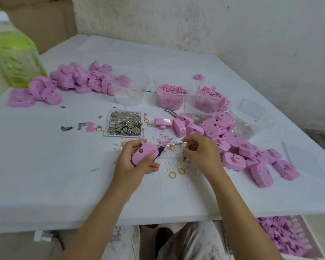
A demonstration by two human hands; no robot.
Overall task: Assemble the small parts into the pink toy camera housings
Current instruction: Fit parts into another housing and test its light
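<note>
Near the tabletop's (45,181) front edge, the left hand (133,162) gripped a pink housing (143,152). The right hand (202,154) pinched a metal pick (174,144). A small part was probably being fitted; next came fine alignment.

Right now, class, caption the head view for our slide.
Left hand grips a pink toy camera housing; right hand pinches a thin metal tool.

Showing one pink housing (144,152) tilting in the left hand (129,166), face up; further housings lying in a right heap (240,147) and a far-left heap (79,79); metal clips (125,123) filling a flat tray (107,128); pink pellets (172,94) filling a clear cup (176,79).
</note>
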